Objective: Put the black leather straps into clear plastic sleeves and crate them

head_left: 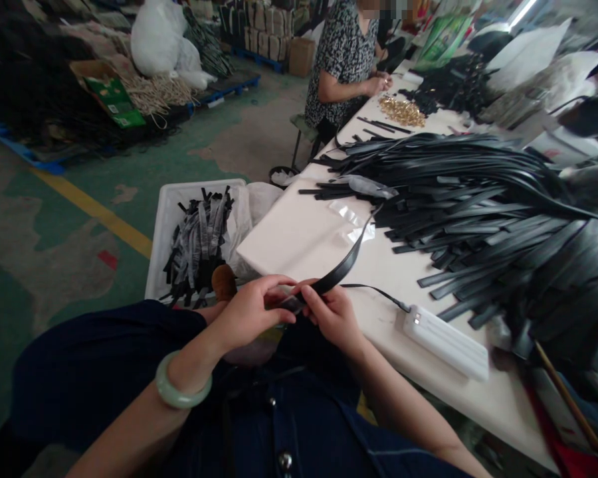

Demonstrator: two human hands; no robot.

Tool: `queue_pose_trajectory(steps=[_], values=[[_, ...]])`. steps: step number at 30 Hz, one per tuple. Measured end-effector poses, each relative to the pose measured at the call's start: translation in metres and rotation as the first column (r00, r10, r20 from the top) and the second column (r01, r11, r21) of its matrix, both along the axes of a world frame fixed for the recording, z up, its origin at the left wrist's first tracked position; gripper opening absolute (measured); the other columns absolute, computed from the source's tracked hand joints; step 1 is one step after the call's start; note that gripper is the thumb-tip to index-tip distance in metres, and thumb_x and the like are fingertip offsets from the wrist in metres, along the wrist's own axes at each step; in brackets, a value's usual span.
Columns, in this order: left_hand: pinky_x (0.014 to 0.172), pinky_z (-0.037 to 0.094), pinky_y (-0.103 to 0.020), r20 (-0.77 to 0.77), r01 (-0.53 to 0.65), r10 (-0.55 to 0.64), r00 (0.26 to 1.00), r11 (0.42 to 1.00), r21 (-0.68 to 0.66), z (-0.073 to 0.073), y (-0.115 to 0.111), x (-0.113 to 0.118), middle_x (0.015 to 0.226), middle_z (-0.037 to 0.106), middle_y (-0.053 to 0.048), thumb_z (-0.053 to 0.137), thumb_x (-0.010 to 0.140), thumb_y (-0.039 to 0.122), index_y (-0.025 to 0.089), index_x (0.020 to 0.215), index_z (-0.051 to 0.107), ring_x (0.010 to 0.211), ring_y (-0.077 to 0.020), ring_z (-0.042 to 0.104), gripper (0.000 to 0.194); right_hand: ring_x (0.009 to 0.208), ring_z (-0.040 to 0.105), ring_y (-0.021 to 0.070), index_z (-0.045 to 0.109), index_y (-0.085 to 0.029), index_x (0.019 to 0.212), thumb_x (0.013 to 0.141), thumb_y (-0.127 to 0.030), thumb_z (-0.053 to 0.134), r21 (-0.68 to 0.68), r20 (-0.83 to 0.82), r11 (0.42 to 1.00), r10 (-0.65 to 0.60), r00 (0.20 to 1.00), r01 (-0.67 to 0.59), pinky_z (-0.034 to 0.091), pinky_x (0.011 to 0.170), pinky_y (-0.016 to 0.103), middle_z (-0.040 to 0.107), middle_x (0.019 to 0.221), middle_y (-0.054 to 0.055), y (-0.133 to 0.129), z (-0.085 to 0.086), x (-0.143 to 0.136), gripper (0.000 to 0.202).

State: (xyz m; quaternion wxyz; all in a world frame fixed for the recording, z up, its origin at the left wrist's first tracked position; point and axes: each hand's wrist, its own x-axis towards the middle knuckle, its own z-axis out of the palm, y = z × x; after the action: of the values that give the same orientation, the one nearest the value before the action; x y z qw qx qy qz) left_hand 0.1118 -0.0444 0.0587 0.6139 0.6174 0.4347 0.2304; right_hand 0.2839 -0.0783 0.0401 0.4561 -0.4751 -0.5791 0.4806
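Observation:
A black strap (343, 269) curves up from between my hands toward the table, its lower end near my fingers. My right hand (335, 315) pinches it between thumb and fingers. My left hand (253, 307), with a pale green bangle on the wrist, closes round the strap's near end, where a greyish, film-like piece shows. My fingers partly hide that end. On the white table (274, 232) to the right lies a large heap of similar black straps (458, 199). Small clear plastic pieces (351, 222) lie just beyond the held strap.
A white power bank (446, 342) with a black cable rests near the table's front edge. Left of the table stands a white bin (154, 265) of plastic-wrapped black strips. Farther back, a person (346, 66) works beside a pile of gold-coloured pieces (402, 111).

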Motion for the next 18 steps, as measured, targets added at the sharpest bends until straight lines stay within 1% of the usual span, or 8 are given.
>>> queue_pose_trajectory(steps=[3, 5, 7, 9, 10, 13, 15, 18], values=[[0.080, 0.048, -0.027, -0.094, 0.355, -0.358, 0.929, 0.934, -0.047, -0.001, 0.002, -0.009, 0.084, 0.070, -0.004, 0.057, 0.086, 0.034, 0.015, 0.088, 0.064, 0.084, -0.0182, 0.065, 0.020, 0.047, 0.048, 0.0081, 0.072, -0.016, 0.092, 0.092, -0.043, 0.055, -0.041, -0.048, 0.995, 0.086, 0.995, -0.088, 0.038, 0.045, 0.019, 0.057, 0.059, -0.001, 0.004, 0.001, 0.010, 0.032], [0.067, 0.046, -0.023, -0.153, 0.489, -0.513, 0.845, 0.856, -0.170, 0.001, 0.001, -0.015, 0.067, 0.062, -0.001, 0.043, 0.093, 0.036, 0.015, 0.074, 0.058, 0.066, -0.0138, 0.059, 0.033, 0.050, 0.049, 0.0088, 0.073, -0.015, 0.093, 0.090, -0.045, 0.058, -0.040, -0.058, 0.995, 0.094, 0.994, -0.096, 0.038, 0.046, 0.019, 0.058, 0.060, 0.000, 0.008, 0.002, 0.018, 0.033], [0.057, 0.042, -0.021, -0.185, 0.466, -0.501, 0.845, 0.861, -0.205, 0.003, -0.003, -0.019, 0.061, 0.054, 0.001, 0.038, 0.095, 0.040, 0.015, 0.073, 0.053, 0.057, -0.0113, 0.052, 0.036, 0.045, 0.044, 0.0082, 0.073, -0.015, 0.094, 0.090, -0.046, 0.056, -0.055, -0.094, 0.998, -0.024, 0.995, 0.019, 0.033, 0.042, 0.019, 0.051, 0.053, -0.002, 0.010, 0.003, 0.023, 0.035], [0.056, 0.040, -0.020, -0.202, 0.417, -0.439, 0.876, 0.898, -0.143, 0.005, -0.007, -0.021, 0.062, 0.051, 0.002, 0.034, 0.096, 0.044, 0.016, 0.075, 0.051, 0.058, -0.0109, 0.049, 0.038, 0.041, 0.041, 0.0082, 0.073, -0.016, 0.093, 0.093, -0.043, 0.054, -0.029, -0.064, 0.991, -0.136, 0.989, 0.134, 0.030, 0.040, 0.020, 0.046, 0.048, -0.004, 0.009, 0.005, 0.022, 0.033], [0.057, 0.040, -0.021, -0.200, 0.404, -0.418, 0.886, 0.909, -0.106, 0.005, -0.008, -0.021, 0.063, 0.050, 0.002, 0.032, 0.096, 0.045, 0.016, 0.076, 0.051, 0.059, -0.0110, 0.049, 0.040, 0.044, 0.045, 0.0091, 0.073, -0.017, 0.091, 0.092, -0.040, 0.055, 0.024, -0.012, 0.991, -0.130, 0.991, 0.130, 0.035, 0.042, 0.020, 0.049, 0.050, -0.003, 0.008, 0.006, 0.020, 0.030], [0.062, 0.040, -0.022, -0.197, 0.406, -0.395, 0.897, 0.914, 0.013, 0.009, -0.012, -0.022, 0.068, 0.051, 0.001, 0.029, 0.097, 0.045, 0.016, 0.078, 0.051, 0.064, -0.0113, 0.049, 0.042, 0.068, 0.064, 0.0156, 0.075, -0.020, 0.092, 0.089, -0.030, 0.059, 0.188, 0.118, 0.979, 0.060, 0.991, -0.081, 0.051, 0.064, 0.025, 0.068, 0.073, 0.004, 0.000, 0.011, 0.008, 0.019], [0.064, 0.041, -0.021, -0.213, 0.424, -0.403, 0.890, 0.903, 0.063, 0.014, -0.013, -0.024, 0.071, 0.052, 0.000, 0.029, 0.098, 0.043, 0.016, 0.078, 0.051, 0.067, -0.0113, 0.049, 0.041, 0.076, 0.066, 0.0181, 0.075, -0.020, 0.096, 0.088, -0.031, 0.061, 0.181, 0.085, 0.971, 0.145, 0.986, -0.158, 0.053, 0.069, 0.027, 0.071, 0.082, 0.006, -0.004, 0.014, 0.004, 0.019], [0.064, 0.040, -0.021, -0.276, 0.422, -0.392, 0.878, 0.905, 0.058, 0.020, -0.016, -0.031, 0.068, 0.051, 0.001, 0.030, 0.099, 0.038, 0.016, 0.076, 0.052, 0.066, -0.0111, 0.048, 0.038, 0.052, 0.056, 0.0126, 0.074, -0.019, 0.096, 0.090, -0.036, 0.059, 0.062, -0.058, 0.996, -0.066, 0.996, 0.070, 0.043, 0.045, 0.021, 0.063, 0.061, 0.002, -0.005, 0.015, 0.008, 0.023]])
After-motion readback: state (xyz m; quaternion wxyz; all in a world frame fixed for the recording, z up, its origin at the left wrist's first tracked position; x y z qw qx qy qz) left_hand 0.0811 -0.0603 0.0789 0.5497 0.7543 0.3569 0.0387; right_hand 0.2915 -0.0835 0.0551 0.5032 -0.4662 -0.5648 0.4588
